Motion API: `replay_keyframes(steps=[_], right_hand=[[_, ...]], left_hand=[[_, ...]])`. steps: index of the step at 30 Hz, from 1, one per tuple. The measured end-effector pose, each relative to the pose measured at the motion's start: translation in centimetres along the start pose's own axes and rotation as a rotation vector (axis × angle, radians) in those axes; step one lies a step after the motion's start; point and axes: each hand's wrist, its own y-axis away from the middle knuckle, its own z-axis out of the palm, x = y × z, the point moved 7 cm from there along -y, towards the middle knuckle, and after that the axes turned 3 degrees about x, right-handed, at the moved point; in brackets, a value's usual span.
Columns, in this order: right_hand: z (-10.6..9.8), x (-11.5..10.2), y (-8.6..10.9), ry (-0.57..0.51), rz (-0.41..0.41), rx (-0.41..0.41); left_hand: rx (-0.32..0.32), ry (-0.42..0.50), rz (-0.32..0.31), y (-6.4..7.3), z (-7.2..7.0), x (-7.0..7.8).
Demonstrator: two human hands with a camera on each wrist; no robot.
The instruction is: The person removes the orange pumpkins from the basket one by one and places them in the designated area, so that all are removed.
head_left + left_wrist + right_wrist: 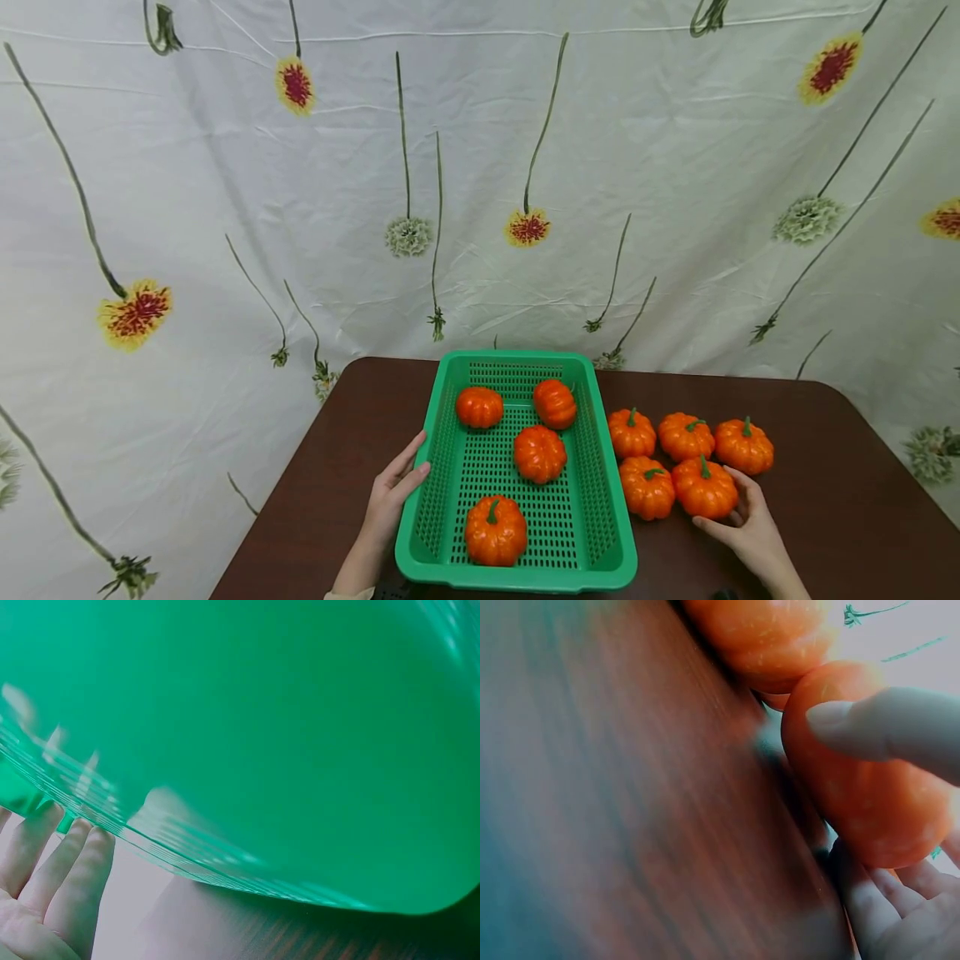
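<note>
A green plastic basket (438, 558) with a slotted floor stands on the table, and several small orange pumpkins, among them one with a green stem (496, 533), lie apart inside it. At its left side is my left hand (393, 492), fingers extended against the wall near the rim; the left wrist view shows those fingers (79, 877) beside the green side. To the right of the basket, my right hand (753, 533) grips a pumpkin (703, 490) at the front right of a group. Its thumb (885, 727) presses one side while the other fingers curl round the opposite side.
Next to the gripped pumpkin sits another pumpkin (647, 490), with several more, such as the far right one (744, 446), in a row behind. The dark brown table (847, 483) ends at a flower-printed cloth (480, 167) hanging behind it.
</note>
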Motion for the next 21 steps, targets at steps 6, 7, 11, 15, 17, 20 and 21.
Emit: replay_keyframes(steps=[6, 7, 11, 15, 17, 20, 21], right_hand=[[0.0, 0.0, -0.2, 0.051, 0.002, -0.009], [0.0, -0.1, -0.2, 0.067, -0.001, -0.004], [0.0, -0.3, 0.0, 0.103, -0.016, 0.005], [-0.1, -0.6, 0.0, 0.104, -0.015, -0.013], [-0.3, -0.8, 0.1, 0.110, -0.007, -0.016], [-0.7, -1.6, 0.2, 0.119, -0.012, 0.000], [-0.8, -2.0, 0.2, 0.120, -0.021, 0.011]], left_hand=[[-0.001, -0.009, 0.010, 0.0, 0.0, 0.1], [0.000, -0.012, 0.013, 0.1, 0.0, 0.1], [0.000, -0.012, 0.020, 0.0, 0.0, 0.1], [-0.001, -0.011, 0.026, 0.0, 0.0, 0.2], [0.001, -0.013, 0.022, 0.0, 0.0, 0.1], [0.002, -0.009, 0.013, 0.0, -0.1, 0.0], [0.000, -0.009, 0.014, 0.0, -0.1, 0.0]])
